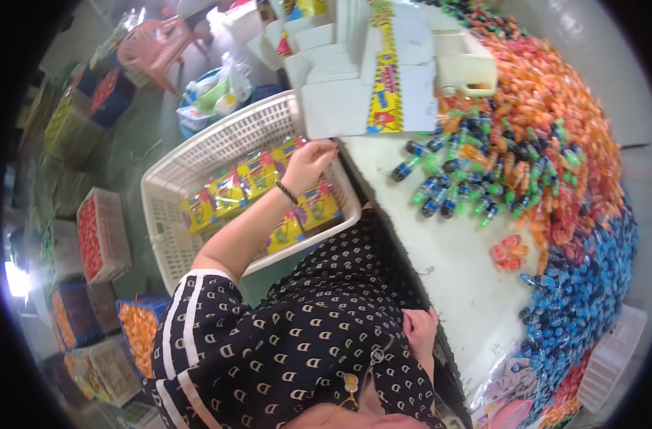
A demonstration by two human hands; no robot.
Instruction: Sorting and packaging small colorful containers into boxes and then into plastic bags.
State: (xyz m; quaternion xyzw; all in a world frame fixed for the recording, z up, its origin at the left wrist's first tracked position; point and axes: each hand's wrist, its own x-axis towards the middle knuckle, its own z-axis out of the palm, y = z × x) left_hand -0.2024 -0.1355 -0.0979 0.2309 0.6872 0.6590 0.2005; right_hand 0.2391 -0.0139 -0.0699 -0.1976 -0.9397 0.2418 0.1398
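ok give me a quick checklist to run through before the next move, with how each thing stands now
1. Left hand over the white basket: ok.
2. Left hand free of any item: cannot tell, its fingers are curled.
3. Yellow packs inside the basket: ok.
4. Right hand reaching the small bottles: not ok, it rests near the edge of the table, apart from them.
5. Small bottles all sorted by colour: not ok, green and orange mix mid-table.
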